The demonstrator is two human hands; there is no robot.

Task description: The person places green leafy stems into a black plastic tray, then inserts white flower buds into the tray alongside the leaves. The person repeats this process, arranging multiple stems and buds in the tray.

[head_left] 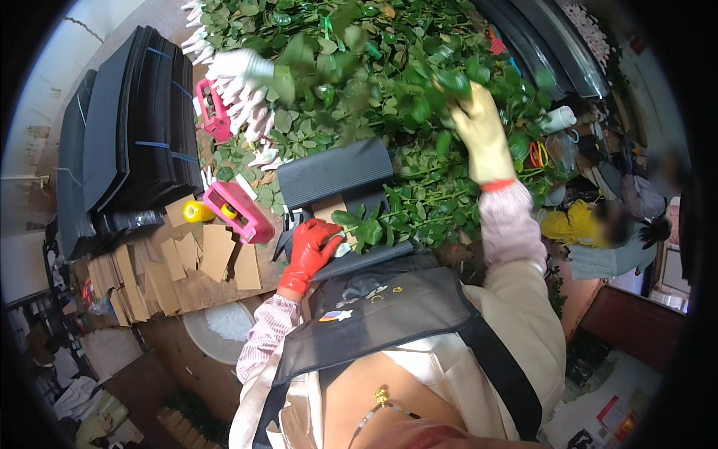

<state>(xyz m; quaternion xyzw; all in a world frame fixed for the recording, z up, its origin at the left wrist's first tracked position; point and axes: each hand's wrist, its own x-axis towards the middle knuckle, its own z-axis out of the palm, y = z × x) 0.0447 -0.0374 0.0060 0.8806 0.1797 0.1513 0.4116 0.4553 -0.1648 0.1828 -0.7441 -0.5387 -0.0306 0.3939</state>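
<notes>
My left hand [305, 253], in a red rubber glove, has its fingers curled at the left end of leafy rose stems [366, 227], against a small whitish piece. These stems lie across a dark corrugated sheet [335, 173] that is folded up at its far side. Reaching forward to the right, my right hand [481, 123] wears a pale yellow glove. Its fingers close on green stems at the edge of the large leafy pile [419, 60], and leaves hide the fingertips. A blurred white-wrapped flower head [241, 66] is at the pile's left, among several white-sleeved heads [250, 112].
Pink tape dispensers [241, 212] and a yellow tape roll [198, 212] sit left of the sheet. Cardboard pieces [218, 253] line the table's near left edge. Dark sheets are stacked [138, 123] behind them. A white tub [217, 329] stands below; people are at right.
</notes>
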